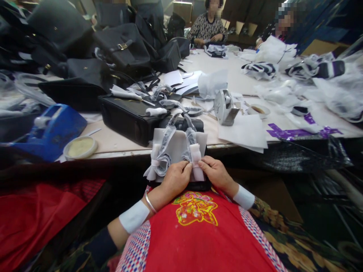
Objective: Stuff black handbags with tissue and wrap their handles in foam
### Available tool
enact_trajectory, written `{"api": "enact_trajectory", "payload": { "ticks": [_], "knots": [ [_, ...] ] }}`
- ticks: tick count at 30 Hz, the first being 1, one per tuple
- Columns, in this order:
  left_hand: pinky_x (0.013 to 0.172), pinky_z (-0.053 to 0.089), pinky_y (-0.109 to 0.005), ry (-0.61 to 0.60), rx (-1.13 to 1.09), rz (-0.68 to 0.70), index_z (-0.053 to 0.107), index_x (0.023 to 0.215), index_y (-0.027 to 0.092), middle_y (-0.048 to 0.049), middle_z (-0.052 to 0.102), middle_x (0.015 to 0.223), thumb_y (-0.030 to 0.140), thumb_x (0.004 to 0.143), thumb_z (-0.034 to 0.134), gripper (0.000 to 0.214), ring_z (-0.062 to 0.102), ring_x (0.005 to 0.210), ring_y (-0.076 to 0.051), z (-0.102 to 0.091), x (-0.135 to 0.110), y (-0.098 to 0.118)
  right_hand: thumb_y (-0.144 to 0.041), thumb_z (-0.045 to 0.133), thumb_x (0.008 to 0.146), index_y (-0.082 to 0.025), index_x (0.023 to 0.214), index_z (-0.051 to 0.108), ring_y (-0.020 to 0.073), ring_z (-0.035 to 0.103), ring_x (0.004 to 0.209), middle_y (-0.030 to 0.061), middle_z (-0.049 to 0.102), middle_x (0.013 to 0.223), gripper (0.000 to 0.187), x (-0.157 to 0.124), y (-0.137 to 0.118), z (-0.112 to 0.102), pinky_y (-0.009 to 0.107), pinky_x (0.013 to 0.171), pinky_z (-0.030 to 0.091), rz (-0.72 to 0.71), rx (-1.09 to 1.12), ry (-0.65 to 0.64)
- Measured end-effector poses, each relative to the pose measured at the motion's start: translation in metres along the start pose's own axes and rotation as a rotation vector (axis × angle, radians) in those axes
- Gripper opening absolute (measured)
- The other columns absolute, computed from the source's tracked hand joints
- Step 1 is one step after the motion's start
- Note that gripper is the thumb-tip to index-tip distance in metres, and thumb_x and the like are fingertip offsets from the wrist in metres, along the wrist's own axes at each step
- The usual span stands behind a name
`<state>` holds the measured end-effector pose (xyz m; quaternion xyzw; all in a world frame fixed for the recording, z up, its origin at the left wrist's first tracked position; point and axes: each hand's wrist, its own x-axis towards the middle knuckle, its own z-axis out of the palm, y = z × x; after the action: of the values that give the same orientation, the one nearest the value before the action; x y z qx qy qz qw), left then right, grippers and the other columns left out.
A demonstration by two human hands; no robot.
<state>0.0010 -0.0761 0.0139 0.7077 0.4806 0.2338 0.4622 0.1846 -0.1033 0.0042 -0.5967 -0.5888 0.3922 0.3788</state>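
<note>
A small black handbag [200, 186] rests against my lap at the table edge, its front covered by a white foam sheet [178, 141]. Clear plastic wraps its looped handles [169, 136]. White foam is wound around the handle base at left, and another foam strip [196, 151] lies around the right one. My left hand [176, 177] pinches the left edge of that strip with thumb and fingers. From the other side, my right hand [216, 172] grips the strip's right edge between thumb and fingertips.
Black bags [124, 113] are heaped at the left and back. A blue tape dispenser [56, 128] and a round tub [80, 147] stand left; a grey tape dispenser [225, 107] and foam sheets [242, 132] lie right. Two people [208, 26] sit across the table.
</note>
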Motion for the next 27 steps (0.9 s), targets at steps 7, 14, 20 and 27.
{"api": "enact_trajectory", "payload": {
  "ticks": [7, 14, 20, 27],
  "knots": [
    [0.053, 0.032, -0.026, -0.032, -0.142, -0.136, 0.053, 0.063, 0.019, 0.0028, 0.052, 0.052, 0.042, 0.093, 0.052, 0.039, 0.049, 0.055, -0.014, 0.011, 0.003, 0.007, -0.036, 0.053, 0.096, -0.020, 0.072, 0.063, 0.0169, 0.055, 0.076, 0.0019, 0.055, 0.078, 0.031, -0.002, 0.004, 0.000, 0.029, 0.070, 0.043, -0.084, -0.066, 0.017],
    [0.053, 0.032, -0.026, 0.014, -0.183, -0.149, 0.054, 0.064, 0.018, 0.0027, 0.052, 0.055, 0.041, 0.092, 0.053, 0.037, 0.047, 0.056, -0.014, 0.020, 0.012, 0.006, -0.034, 0.049, 0.097, -0.021, 0.068, 0.052, 0.0170, 0.052, 0.071, 0.0019, 0.053, 0.075, 0.032, -0.003, 0.005, 0.012, 0.030, 0.067, 0.041, -0.128, -0.154, 0.184],
    [0.051, 0.037, -0.024, -0.074, -0.167, -0.064, 0.062, 0.068, 0.017, 0.0007, 0.058, 0.058, 0.036, 0.092, 0.054, 0.032, 0.051, 0.055, -0.014, 0.008, 0.005, 0.017, -0.041, 0.051, 0.096, -0.020, 0.086, 0.068, 0.0205, 0.061, 0.081, 0.0052, 0.065, 0.086, 0.028, -0.002, 0.013, -0.001, 0.033, 0.075, 0.047, -0.055, -0.106, 0.127],
    [0.059, 0.046, -0.025, 0.668, -0.092, -0.015, 0.073, 0.101, 0.017, 0.0005, 0.065, 0.064, 0.044, 0.091, 0.059, 0.032, 0.058, 0.057, -0.015, -0.076, -0.013, -0.005, -0.064, 0.062, 0.085, -0.018, 0.103, 0.072, 0.0297, 0.065, 0.104, 0.0120, 0.073, 0.107, 0.051, -0.009, 0.069, -0.021, 0.046, 0.097, 0.049, 0.283, 0.090, 0.289]
  ]
}}
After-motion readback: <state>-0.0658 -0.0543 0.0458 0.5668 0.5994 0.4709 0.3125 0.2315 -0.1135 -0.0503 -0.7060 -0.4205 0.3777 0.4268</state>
